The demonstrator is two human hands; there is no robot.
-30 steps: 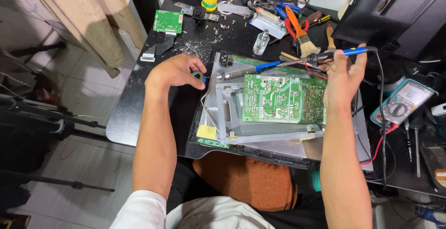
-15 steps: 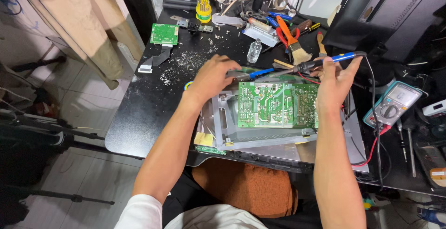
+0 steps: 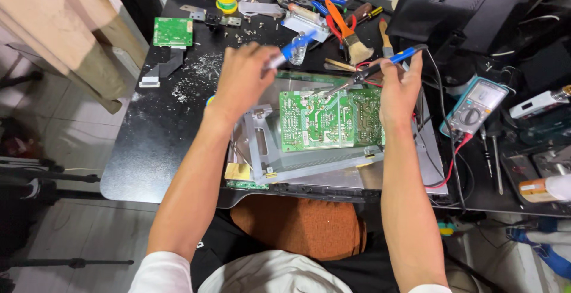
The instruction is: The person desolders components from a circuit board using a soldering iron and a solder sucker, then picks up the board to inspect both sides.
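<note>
Right hand [image 3: 399, 93] grips the blue-handled soldering iron [image 3: 380, 68], tip on the green circuit board [image 3: 330, 120]; left hand [image 3: 247, 79] pinches a blue-and-silver tool [image 3: 291, 49] above the black worktop [image 3: 148, 132].

circuit board [image 3: 330, 120] on metal chassis [image 3: 262, 150] — multimeter [image 3: 476, 105] right

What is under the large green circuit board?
The large green circuit board lies on a grey metal chassis, whose frame shows around it. Whatever sits directly beneath the board is covered.

Two green circuit boards [image 3: 330, 119] [image 3: 172, 31] — one multimeter [image 3: 476, 105], one brush [image 3: 355, 42]
</note>
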